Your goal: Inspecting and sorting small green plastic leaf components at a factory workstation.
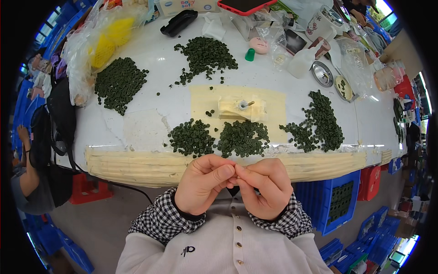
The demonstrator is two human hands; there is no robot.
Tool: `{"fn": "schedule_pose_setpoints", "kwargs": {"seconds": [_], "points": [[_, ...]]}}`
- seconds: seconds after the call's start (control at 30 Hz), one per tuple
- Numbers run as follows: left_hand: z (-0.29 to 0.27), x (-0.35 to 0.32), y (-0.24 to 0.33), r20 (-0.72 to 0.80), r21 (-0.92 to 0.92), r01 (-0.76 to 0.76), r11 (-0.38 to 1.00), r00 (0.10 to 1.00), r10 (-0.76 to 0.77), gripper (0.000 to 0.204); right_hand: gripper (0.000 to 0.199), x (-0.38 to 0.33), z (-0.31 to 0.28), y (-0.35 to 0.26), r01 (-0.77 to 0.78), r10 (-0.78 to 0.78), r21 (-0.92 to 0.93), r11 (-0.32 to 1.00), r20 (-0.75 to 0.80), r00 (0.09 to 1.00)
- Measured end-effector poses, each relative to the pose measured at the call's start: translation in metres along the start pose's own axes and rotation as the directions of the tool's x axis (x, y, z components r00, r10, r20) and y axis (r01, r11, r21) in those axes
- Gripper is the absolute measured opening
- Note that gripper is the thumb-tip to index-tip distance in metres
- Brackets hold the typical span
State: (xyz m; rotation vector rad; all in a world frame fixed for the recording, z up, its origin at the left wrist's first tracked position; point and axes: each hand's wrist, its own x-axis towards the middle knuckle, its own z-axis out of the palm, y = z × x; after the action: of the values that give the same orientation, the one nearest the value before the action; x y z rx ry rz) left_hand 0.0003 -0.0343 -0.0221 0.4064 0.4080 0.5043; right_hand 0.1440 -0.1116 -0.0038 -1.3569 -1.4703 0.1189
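Note:
At the table's front edge my left hand (pixel 199 185) and my right hand (pixel 268 188) meet, fingertip to fingertip. Both are closed in a pinch, and whatever sits between the fingers is too small or hidden to name. Just beyond them lie two piles of small dark green ring-shaped pieces, a left pile (pixel 190 138) and a right pile (pixel 243 138). Behind these, a small block wrapped in cream tape (pixel 226 108) carries an upright peg (pixel 247 104). It rests on a square of cream tape (pixel 273 98) stuck to the white table (pixel 157 86).
More dark green pieces form a far-left heap (pixel 120 83), a far-middle heap (pixel 207 55) and a right heap (pixel 323 121). A plastic bag (pixel 77 50), a phone (pixel 246 4), a white bottle (pixel 301 62) and a round tin (pixel 343 87) stand around. Blue crates (pixel 335 203) are below right.

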Motion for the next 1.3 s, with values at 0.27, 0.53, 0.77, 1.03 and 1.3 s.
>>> {"fn": "schedule_pose_setpoints", "kwargs": {"seconds": [0.27,0.53,0.77,1.03,1.3], "points": [[-0.002,0.001,0.006,0.057,0.105,0.076,0.992,0.995,-0.082,0.012,0.024,0.0,-0.011,0.009,-0.236,0.195,0.342,0.91,0.151,0.969],[0.008,-0.004,0.01,-0.003,0.473,-0.048,0.88,0.998,0.056,0.013,0.024,0.006,-0.012,0.006,-0.086,0.08,0.066,0.994,0.085,0.993],[0.011,-0.006,0.01,0.023,0.526,-0.124,0.841,0.991,0.131,0.013,0.023,0.004,-0.008,0.007,-0.051,0.049,0.044,0.998,0.057,0.997],[0.008,-0.006,0.006,0.05,0.505,-0.181,0.844,0.982,0.181,0.01,0.023,0.002,-0.005,0.007,-0.026,0.025,0.021,0.999,0.03,0.999],[0.005,-0.004,0.004,0.072,0.485,-0.203,0.851,0.979,0.192,0.009,0.023,0.002,-0.006,0.006,-0.039,0.037,0.044,0.998,0.047,0.998]]}}
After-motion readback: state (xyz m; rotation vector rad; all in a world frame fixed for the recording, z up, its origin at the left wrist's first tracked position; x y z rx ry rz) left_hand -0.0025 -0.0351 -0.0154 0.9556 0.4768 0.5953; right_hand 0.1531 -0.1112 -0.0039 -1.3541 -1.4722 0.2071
